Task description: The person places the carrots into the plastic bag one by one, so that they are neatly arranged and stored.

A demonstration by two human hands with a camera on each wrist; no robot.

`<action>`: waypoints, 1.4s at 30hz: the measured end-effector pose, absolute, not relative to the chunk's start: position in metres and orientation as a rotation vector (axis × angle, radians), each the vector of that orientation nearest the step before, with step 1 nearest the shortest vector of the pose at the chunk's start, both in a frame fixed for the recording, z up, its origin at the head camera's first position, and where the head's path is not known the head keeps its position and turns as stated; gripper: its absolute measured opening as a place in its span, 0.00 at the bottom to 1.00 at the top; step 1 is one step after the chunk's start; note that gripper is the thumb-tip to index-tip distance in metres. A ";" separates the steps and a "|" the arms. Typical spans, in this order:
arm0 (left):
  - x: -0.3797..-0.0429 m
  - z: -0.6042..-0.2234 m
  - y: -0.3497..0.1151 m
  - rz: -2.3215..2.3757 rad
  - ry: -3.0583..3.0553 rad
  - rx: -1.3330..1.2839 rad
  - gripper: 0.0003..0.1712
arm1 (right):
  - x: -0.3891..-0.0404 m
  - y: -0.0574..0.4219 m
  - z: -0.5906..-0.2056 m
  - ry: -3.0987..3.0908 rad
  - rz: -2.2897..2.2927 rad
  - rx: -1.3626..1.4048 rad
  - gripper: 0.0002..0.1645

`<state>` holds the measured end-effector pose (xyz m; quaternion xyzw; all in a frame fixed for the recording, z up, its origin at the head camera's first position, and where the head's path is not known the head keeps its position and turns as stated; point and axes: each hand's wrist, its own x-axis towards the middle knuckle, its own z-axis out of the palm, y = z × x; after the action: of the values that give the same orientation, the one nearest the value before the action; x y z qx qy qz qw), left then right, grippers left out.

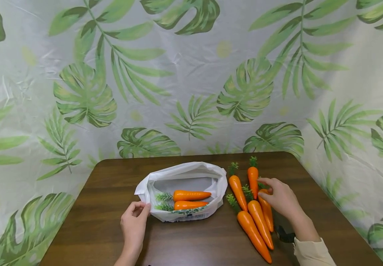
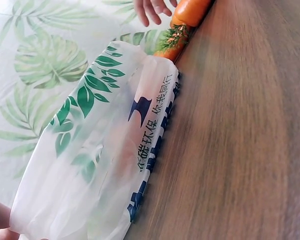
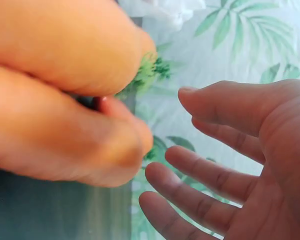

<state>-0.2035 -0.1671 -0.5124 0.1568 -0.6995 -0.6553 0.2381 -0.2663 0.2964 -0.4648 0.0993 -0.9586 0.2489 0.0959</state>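
Note:
A white plastic bag (image 1: 218, 205) with printed leaves and lettering lies with its mouth spread wide. Inside it are two orange carrots (image 1: 191, 195) with green tops. My left hand (image 1: 134, 223) pinches the left end of the bag's rim between thumb and fingers; only fingertips (image 2: 0, 215) show in the left wrist view. My right hand (image 1: 282, 197) hovers over the right side of a group of several carrots (image 1: 254, 234) beside the bag. In the right wrist view its fingers (image 3: 205, 200) are spread, with nothing between them and the thumb, close to the blurred carrots (image 3: 60, 130).
The brown wooden table (image 1: 105, 214) carries the bag and the loose carrots, which lie on its right half with tops mostly toward the back. Behind it hangs a leaf-patterned sheet (image 1: 191, 74). A dark strap (image 1: 284, 234) sits at my right wrist.

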 end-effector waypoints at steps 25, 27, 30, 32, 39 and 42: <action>-0.204 -0.511 -0.163 -1.797 -1.907 0.411 0.08 | -0.268 0.318 -0.493 -2.939 0.748 0.144 0.33; -0.204 -0.511 -0.163 -1.801 -1.915 0.424 0.08 | -0.268 0.317 -0.494 -2.940 0.766 0.134 0.34; -0.202 -0.511 -0.165 -1.800 -1.928 0.441 0.07 | -0.269 0.316 -0.496 -2.946 0.795 0.122 0.38; -0.202 -0.511 -0.167 -1.788 -1.940 0.447 0.08 | -0.270 0.315 -0.498 -2.945 0.811 0.112 0.39; -0.201 -0.512 -0.169 -1.768 -1.955 0.453 0.09 | -0.270 0.311 -0.501 -2.959 0.826 0.088 0.42; -0.202 -0.512 -0.169 -1.776 -1.936 0.438 0.09 | -0.270 0.311 -0.502 -2.946 0.820 0.062 0.42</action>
<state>-0.2020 -0.1691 -0.5119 0.1600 -0.7061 -0.6479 0.2369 -0.2704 0.3109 -0.5021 0.0203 -0.9623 0.2679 0.0414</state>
